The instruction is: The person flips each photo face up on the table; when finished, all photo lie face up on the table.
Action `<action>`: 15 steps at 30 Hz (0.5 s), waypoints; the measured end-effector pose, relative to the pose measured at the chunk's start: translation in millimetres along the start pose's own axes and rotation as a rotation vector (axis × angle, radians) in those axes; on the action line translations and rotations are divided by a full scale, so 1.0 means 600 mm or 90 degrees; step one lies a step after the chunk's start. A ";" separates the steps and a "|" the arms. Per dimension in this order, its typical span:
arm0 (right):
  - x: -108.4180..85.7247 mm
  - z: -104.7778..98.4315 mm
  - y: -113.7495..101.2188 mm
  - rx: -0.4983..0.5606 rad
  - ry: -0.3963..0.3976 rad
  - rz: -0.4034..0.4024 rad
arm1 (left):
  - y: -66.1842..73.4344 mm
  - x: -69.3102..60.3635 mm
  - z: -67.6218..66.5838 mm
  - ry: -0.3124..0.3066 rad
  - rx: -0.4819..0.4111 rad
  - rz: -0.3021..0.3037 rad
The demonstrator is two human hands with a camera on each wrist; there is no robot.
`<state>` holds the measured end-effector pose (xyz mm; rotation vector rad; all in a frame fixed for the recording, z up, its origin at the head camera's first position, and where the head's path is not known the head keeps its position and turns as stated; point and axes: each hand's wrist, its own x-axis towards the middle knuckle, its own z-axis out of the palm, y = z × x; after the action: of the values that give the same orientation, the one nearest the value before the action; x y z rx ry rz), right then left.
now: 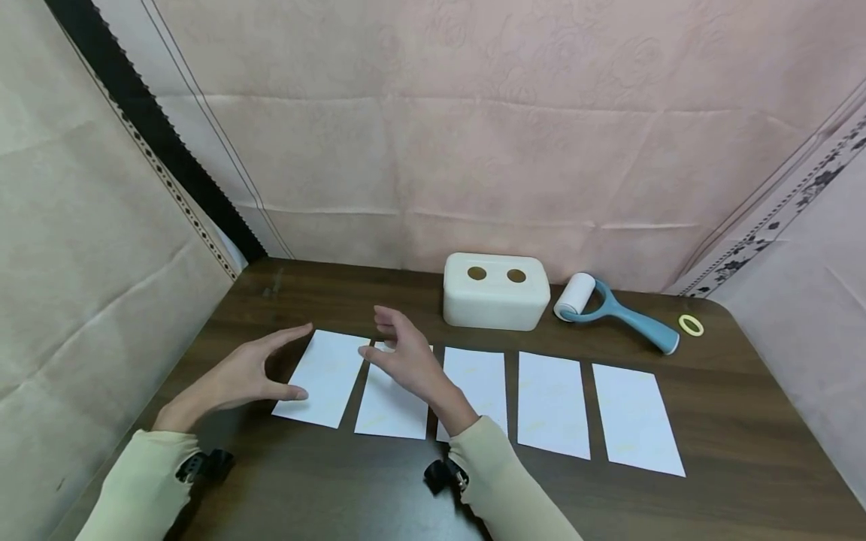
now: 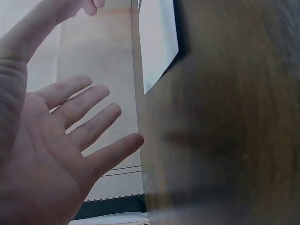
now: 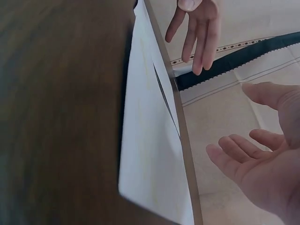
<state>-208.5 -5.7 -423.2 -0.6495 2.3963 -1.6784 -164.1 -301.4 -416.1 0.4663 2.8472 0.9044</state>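
My empty left hand (image 1: 237, 376) and right hand (image 1: 414, 367), fingers loosely extended, by 5 flat white rectangular paper sheets (image 1: 555, 406), faintly yellow-marked.
My right hand hides part of the 2nd sheet (image 1: 392, 409); the leftmost sheet (image 1: 326, 382) lies at my left thumb. Beyond my right hand: a white 2-holed box (image 1: 497, 306), blue-handled white roller (image 1: 614, 306), pale-yellow ring (image 1: 700, 331). Long axes run away from me, the leftmost slanting right.

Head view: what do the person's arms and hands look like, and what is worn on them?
The left sleeve and right sleeve are long, plain and pale yellow-green. A small black device is worn near each cuff. The left hand and right hand wear no gloves.
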 end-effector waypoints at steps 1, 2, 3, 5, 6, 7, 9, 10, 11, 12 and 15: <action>0.001 0.003 0.001 -0.004 -0.004 0.004 | -0.001 0.001 0.001 -0.005 -0.004 0.004; 0.002 0.007 0.003 -0.008 -0.008 0.008 | -0.002 0.002 0.003 -0.010 -0.004 0.009; 0.002 0.010 0.004 -0.013 -0.013 0.012 | -0.003 0.002 0.004 -0.014 -0.006 0.015; 0.002 0.017 0.006 -0.022 -0.026 0.016 | -0.004 0.003 0.006 -0.024 -0.004 0.029; 0.001 0.020 0.008 -0.027 -0.033 0.021 | -0.005 0.004 0.007 -0.029 -0.004 0.035; 0.001 0.022 0.009 -0.032 -0.040 0.025 | -0.004 0.005 0.009 -0.035 -0.005 0.041; -0.001 0.026 0.010 -0.047 -0.049 0.033 | -0.003 0.008 0.011 -0.053 0.003 0.050; -0.001 0.028 0.011 -0.056 -0.052 0.034 | -0.001 0.009 0.012 -0.062 0.008 0.052; -0.002 0.030 0.013 -0.065 -0.054 0.037 | 0.000 0.010 0.014 -0.070 0.011 0.049; -0.002 0.031 0.013 -0.074 -0.056 0.041 | 0.001 0.011 0.015 -0.077 0.016 0.045; -0.003 0.034 0.016 -0.099 -0.061 0.042 | 0.002 0.012 0.016 -0.094 0.025 0.038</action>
<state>-202.1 -19.7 -439.6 -0.6493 2.4684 -1.4145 -168.6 -293.2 -423.3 0.5999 2.7354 0.7895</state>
